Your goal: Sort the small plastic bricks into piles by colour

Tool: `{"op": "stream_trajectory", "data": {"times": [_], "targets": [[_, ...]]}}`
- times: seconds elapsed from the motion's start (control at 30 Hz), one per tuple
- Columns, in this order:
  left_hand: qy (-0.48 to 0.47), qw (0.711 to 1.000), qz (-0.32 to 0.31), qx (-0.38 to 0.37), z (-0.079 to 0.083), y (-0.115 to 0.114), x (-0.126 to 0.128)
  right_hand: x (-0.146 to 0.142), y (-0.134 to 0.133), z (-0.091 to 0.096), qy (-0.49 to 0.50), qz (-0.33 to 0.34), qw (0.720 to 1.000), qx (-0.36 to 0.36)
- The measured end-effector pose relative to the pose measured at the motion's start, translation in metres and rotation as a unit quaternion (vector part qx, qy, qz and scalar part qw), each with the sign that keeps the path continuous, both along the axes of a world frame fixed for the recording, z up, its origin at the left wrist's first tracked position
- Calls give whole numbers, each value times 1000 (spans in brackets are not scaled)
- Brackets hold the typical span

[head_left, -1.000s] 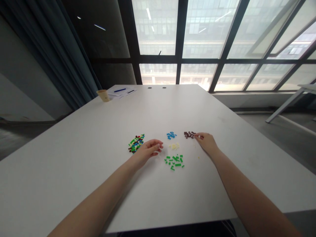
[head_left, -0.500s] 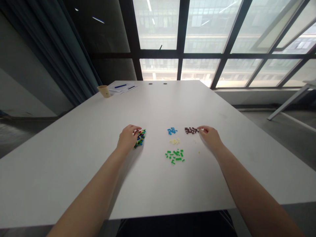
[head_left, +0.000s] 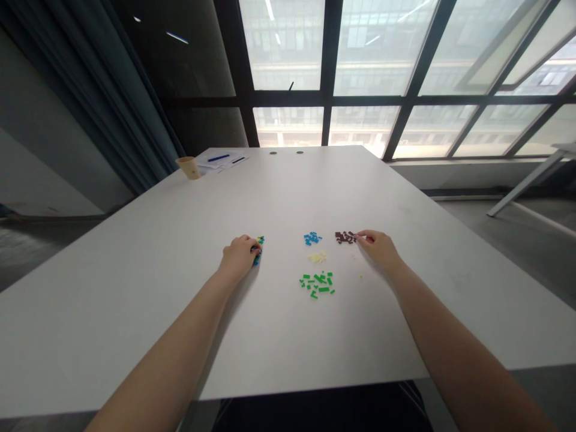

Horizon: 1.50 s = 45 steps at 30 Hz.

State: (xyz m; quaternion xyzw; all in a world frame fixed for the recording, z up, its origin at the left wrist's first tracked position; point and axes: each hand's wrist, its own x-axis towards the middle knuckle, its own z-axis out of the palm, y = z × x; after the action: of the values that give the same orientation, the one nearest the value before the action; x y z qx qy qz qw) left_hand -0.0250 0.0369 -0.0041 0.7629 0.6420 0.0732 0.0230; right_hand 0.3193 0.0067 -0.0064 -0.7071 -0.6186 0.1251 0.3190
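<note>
My left hand (head_left: 240,255) rests over a pile of small mixed-colour toy bricks (head_left: 257,259), its fingers curled in and hiding much of the pile. Blue, green and yellow bricks show past the fingertips. On the right, my right hand (head_left: 377,243) has thumb and fingers pinched together at the right edge of a brown brick pile (head_left: 344,237). Whatever sits between those fingertips is too small to make out. Between the hands lie a group of blue bricks (head_left: 312,239), some pale yellow bricks (head_left: 317,257) and a spread of green bricks (head_left: 317,282).
A single tiny yellow piece (head_left: 360,277) lies apart, below the right hand. At the far left of the white table (head_left: 270,342) stand a tan cup (head_left: 189,168) and papers (head_left: 227,161) with a blue pen (head_left: 218,158). Windows rise behind the table.
My left hand has shifted slightly right and down over the mixed pile, covering more of it, and its fingers have curled in. The right hand stays pinched by the brown bricks.
</note>
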Motion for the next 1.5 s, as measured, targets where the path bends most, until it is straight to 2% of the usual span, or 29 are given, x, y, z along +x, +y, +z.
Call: {"op": "stream_trajectory", "data": {"times": [0.23, 0.5, 0.73, 0.97, 1.07, 1.13, 1.2, 1.3, 1.37, 1.4, 1.47, 1.5], "targets": [[71, 997, 3, -36, -6, -1, 3, -1, -1, 0, 3, 6, 1000, -4], [79, 996, -14, -35, -6, -7, 7, -2, -2, -1, 4, 11, 1000, -6], [5, 1000, -14, 13, -5, -1, 10, -3, -4, 0, -7, 22, 1000, 6], [-28, 998, -16, 47, -2, 2, 3, -5, -6, 4, -12, 35, 999, 4], [-113, 991, -35, 63, 0, 0, 3, -7, -7, 6, -17, 39, 999, 4], [-216, 974, -47, 43, 1, -3, 7, -9, -7, 7, -16, 44, 999, 8], [-334, 941, -54, -1, 3, -8, 16, -12, -8, 8, -8, 50, 999, 18], [-498, 859, -64, -98, 4, -19, 35, -21, -12, 9, 4, 72, 997, 38], [-561, 809, -74, -157, 4, -27, 49, -29, -15, 12, 3, 100, 993, 56], [-575, 795, -81, -175, 4, -31, 54, -33, -17, 13, 2, 118, 991, 66], [-571, 794, -100, -182, 6, -38, 62, -41, -21, 15, 5, 155, 984, 87], [-552, 809, -113, -168, 7, -41, 65, -45, -23, 16, 9, 172, 980, 94]]}}
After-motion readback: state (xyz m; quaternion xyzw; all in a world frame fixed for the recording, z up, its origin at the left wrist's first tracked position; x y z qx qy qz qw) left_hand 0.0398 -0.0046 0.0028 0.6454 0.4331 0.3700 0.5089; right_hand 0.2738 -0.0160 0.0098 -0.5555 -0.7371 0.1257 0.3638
